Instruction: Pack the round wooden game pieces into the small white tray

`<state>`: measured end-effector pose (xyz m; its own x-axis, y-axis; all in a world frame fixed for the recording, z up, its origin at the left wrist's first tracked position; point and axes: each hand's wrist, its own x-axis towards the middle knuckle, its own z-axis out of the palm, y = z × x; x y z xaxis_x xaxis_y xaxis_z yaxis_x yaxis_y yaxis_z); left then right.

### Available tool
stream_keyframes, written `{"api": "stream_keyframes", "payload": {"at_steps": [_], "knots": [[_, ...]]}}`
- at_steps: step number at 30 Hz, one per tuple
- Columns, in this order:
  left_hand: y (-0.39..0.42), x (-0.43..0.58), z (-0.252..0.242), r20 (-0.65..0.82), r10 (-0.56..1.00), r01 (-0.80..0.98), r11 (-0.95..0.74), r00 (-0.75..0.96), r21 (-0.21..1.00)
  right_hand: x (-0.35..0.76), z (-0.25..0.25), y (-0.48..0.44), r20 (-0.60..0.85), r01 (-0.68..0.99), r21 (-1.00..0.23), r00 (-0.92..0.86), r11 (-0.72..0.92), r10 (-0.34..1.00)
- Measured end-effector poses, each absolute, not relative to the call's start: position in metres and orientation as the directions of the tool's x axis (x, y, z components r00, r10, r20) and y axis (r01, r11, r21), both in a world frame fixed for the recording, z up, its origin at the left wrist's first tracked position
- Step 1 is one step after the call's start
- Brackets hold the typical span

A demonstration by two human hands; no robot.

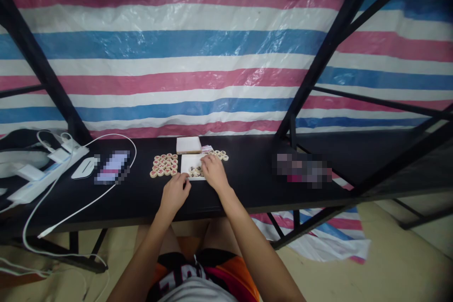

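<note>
A shallow white box (189, 160) lies on the black table, with several black-lettered xiangqi pieces (196, 173) along its near side. My left hand (174, 193) is closed at the box's near left corner, fingertips and thumb against its edge. Over the right side of the box, my right hand (214, 172) has its fingers bent down together; what they hold, if anything, is hidden. Red-lettered xiangqi pieces (164, 165) stand in tidy rows left of the box. Past my right hand lie more black-lettered pieces (222, 155), partly covered by it.
Behind the white box sits a box lid (188, 145), beside some small printed paper (207, 149). To the left are a blurred phone (112, 167), a white cable (88, 207) and a power strip (49, 170). A blurred item (300, 168) lies right. Black frame posts (314, 61) flank the table (247, 170).
</note>
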<state>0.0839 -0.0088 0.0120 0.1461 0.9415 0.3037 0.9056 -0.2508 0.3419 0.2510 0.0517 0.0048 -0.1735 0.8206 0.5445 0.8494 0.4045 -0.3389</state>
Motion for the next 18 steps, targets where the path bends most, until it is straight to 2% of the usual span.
{"api": "stream_keyframes", "payload": {"at_steps": [3,5,8,12,15,17,18], "knots": [[-0.008,0.084,0.012,0.301,0.944,0.901,-0.246,0.138,0.358,0.266,0.001,0.055,0.455,0.889,-0.440,0.100,0.126,0.885],[-0.007,0.083,0.014,0.323,0.937,0.893,-0.255,0.133,0.371,0.273,-0.003,0.056,0.369,0.892,-0.451,0.170,0.017,0.914],[-0.012,0.083,0.017,0.443,0.879,0.852,-0.362,0.176,0.379,0.276,-0.006,0.056,0.321,0.907,-0.422,0.154,-0.004,0.934],[-0.048,0.082,0.003,0.586,0.671,0.689,-0.682,0.454,0.247,0.273,-0.007,0.057,0.339,0.901,-0.434,0.164,-0.001,0.926],[-0.082,0.075,-0.034,0.533,0.552,0.557,-0.812,0.641,0.171,0.272,-0.006,0.057,0.328,0.894,-0.444,0.101,0.059,0.939],[-0.091,0.061,-0.066,0.421,0.604,0.561,-0.793,0.676,0.237,0.273,-0.006,0.058,0.302,0.887,-0.455,0.063,0.085,0.951],[-0.091,0.051,-0.082,0.318,0.685,0.621,-0.728,0.655,0.290,0.273,-0.005,0.058,0.289,0.882,-0.465,0.062,0.083,0.955]]}}
